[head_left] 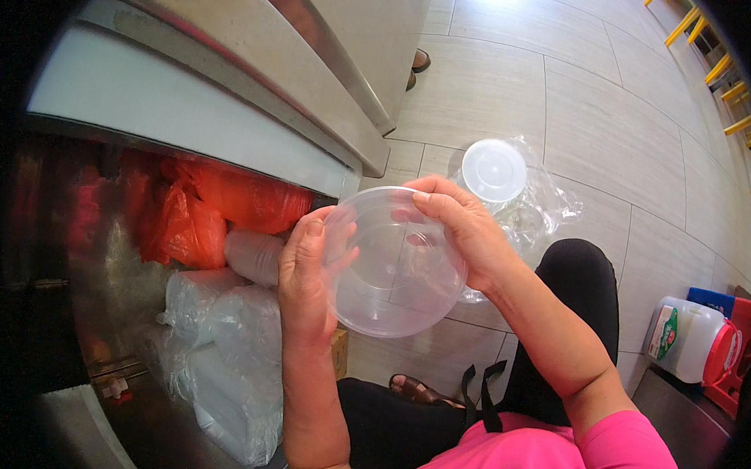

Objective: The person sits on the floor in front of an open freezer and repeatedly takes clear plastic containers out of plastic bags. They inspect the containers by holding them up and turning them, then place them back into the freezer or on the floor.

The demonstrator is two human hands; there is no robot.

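A clear round plastic bowl (pixel 390 293) is tilted in front of me, held by its rim in both hands. My left hand (pixel 306 269) grips its left side, the thumb outside and the fingers showing through the clear wall. At the upper right of the rim, my right hand (pixel 463 225) pinches it between thumb and fingers. Just beyond that hand, a round whitish plastic container or lid (pixel 493 170) rests on a crumpled clear plastic bag (pixel 550 203) on the floor.
At left, an open cabinet holds red plastic bags (pixel 194 224), a nested stack of clear bowls (pixel 255 255) and wrapped plastic containers (pixel 235 354). A metal counter edge (pixel 233 48) overhangs it. A white jug (pixel 686 336) and red crate (pixel 746 330) stand right; yellow-legged stools (pixel 685 26) beyond.
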